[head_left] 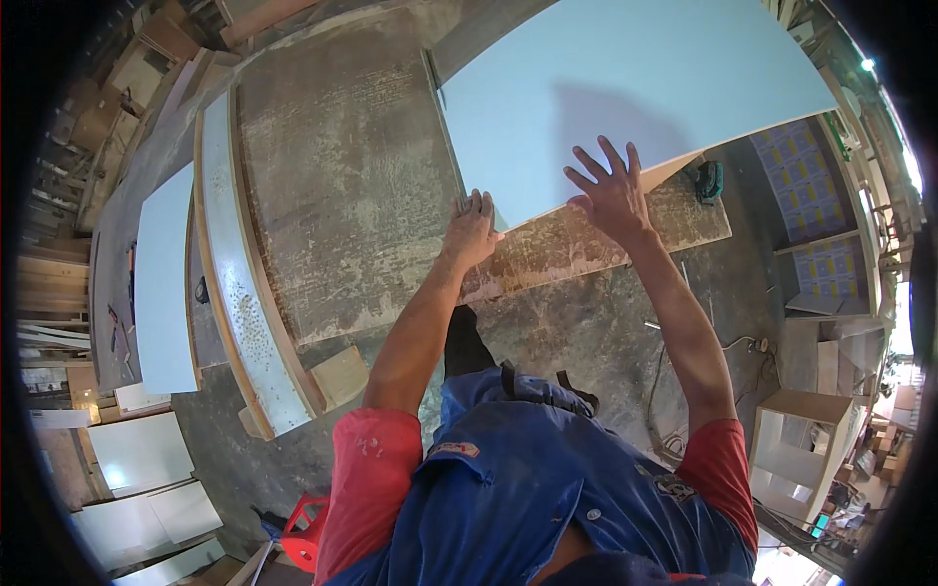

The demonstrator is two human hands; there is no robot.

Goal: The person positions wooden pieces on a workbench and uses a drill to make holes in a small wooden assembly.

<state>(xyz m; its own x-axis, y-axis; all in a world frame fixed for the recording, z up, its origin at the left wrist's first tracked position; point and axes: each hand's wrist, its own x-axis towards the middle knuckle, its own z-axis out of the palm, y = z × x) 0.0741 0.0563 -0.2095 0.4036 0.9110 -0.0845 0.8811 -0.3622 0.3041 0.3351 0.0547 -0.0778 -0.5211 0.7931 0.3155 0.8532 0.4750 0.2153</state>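
Observation:
A large pale blue-white panel (508,107) lies in front of me, over a worn brown board. My left hand (472,232) is at its near left corner, fingers bent close together along the side edge and the thumb by the front edge. Farther right, my right hand (612,197) is spread flat over the near edge, its fingers apart and holding nothing. A shadow falls on the panel beyond that hand. Whether the right palm presses on the surface or hovers just over it is hard to tell.
A teal power tool (710,182) sits beyond the panel's right edge. To the left stand a long wood-edged trough-like piece (237,283) and a white panel (164,283). A cable (653,391) trails over the floor at right, near a wooden cabinet (799,451). A red plastic stool (305,535) is behind me.

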